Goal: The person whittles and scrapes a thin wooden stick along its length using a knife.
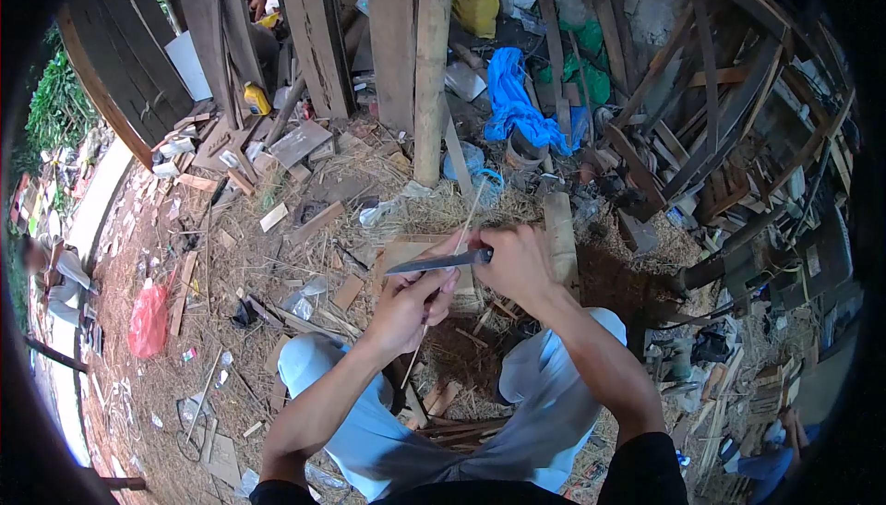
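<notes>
My right hand is closed around the dark handle of a knife, whose blade points left across the front of my body. My left hand is closed on a thin, pale wooden strip, just below the blade. The strip slants from the upper right down between my knees, and the blade crosses it close to my left fingers. Whether the edge touches the strip is hard to make out. Beneath my hands lies a flat piece of wood, partly hidden by them.
Shavings and wood scraps cover the ground. A wooden post rises ahead, with a blue plastic sheet to its right. A red plastic bag lies at left. Other people are partly visible at the left and lower right edges.
</notes>
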Demonstrator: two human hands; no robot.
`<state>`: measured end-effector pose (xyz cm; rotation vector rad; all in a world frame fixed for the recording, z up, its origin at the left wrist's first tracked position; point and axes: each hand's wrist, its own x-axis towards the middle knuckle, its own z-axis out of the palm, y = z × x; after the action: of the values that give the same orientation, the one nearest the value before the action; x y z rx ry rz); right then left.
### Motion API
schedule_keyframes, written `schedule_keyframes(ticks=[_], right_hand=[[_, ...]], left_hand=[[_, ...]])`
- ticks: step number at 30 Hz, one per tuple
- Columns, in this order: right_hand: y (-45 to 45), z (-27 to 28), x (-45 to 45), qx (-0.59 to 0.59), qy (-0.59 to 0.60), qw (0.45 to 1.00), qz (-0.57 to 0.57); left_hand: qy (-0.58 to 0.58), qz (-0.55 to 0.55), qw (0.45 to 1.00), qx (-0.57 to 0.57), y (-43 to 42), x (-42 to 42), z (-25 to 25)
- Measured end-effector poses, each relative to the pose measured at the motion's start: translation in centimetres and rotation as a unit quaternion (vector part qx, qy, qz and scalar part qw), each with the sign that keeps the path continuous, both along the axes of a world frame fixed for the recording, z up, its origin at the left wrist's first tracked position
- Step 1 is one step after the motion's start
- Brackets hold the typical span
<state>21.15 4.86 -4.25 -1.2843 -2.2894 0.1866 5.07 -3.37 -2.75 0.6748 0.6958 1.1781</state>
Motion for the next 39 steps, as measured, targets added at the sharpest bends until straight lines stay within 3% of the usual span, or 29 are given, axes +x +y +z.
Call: schedule_keyframes(ticks=[7,14,16,17,20,22,25,28,32,34,36,39], right_hand=[[0.7,1.0,0.6,0.019,0.016,0.995,-0.093],[2.5,0.8,2.0,0.043,0.015,0.99,-0.132],[5.1,0.5,3.9,0.015,-0.026,0.949,-0.314],[5.4,0.3,4.5,0.018,-0.026,0.948,-0.316],[5.6,-0.1,5.2,0.05,0.026,0.951,-0.305],[4.0,-0.9,4.0,0.044,0.113,0.982,-0.147],[1.5,-0.2,1.1,0.049,0.049,0.996,-0.057],[1.2,0.4,0.3,0.047,0.026,0.996,-0.07],[3.0,1.2,2.0,0.052,0.056,0.985,-0.158],[2.6,0.9,2.3,0.071,0.057,0.985,-0.149],[1.5,-0.2,1.6,0.053,0.055,0.997,-0.028],[0.9,0.3,0.8,0.056,0.024,0.996,-0.057]], left_hand=[[-0.038,-0.014,0.999,-0.008,0.4,-0.4,0.0],[0.001,0.003,1.0,-0.015,0.1,-0.5,0.6],[-0.015,-0.004,1.0,-0.002,-0.2,-0.4,0.6],[0.0,-0.014,1.0,-0.007,-0.5,-0.2,0.6],[0.02,-0.008,1.0,-0.018,-0.1,0.0,0.5],[0.015,0.004,1.0,0.001,0.3,-0.3,-0.3],[0.058,0.03,0.998,0.005,0.4,0.3,-0.8],[0.069,0.013,0.997,-0.043,0.0,0.5,-0.3],[0.069,-0.04,0.997,-0.01,-0.5,0.3,0.4],[0.053,-0.029,0.998,-0.002,-0.3,0.4,0.3],[0.032,-0.02,0.998,-0.044,0.0,0.4,0.2],[0.012,-0.01,0.996,-0.085,0.0,0.3,0.2]])
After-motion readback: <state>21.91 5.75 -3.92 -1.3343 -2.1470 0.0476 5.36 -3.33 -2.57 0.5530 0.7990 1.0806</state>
